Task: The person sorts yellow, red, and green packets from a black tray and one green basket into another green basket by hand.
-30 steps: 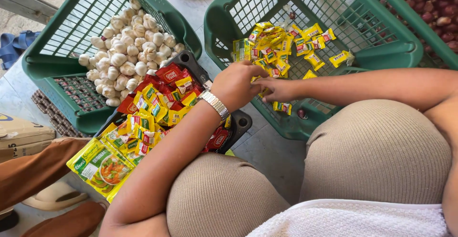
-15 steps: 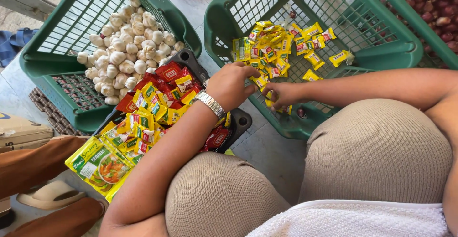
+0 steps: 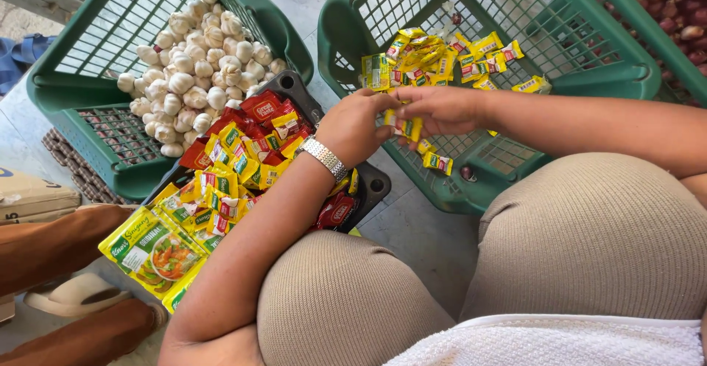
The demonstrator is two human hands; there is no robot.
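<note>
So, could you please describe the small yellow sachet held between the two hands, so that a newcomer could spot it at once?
Find the middle green plastic crate, the one with a heap of small yellow sachets at its back. Over its near rim the left hand and right hand meet. The small yellow sachet is pinched between their fingers; it alone is lifted, while its neighbours lie on the crate floor.

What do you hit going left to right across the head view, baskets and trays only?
Green basket of garlic bulbs → black tray of red and yellow sachets → green basket of small yellow packets → basket of red onions at the right edge.
</note>
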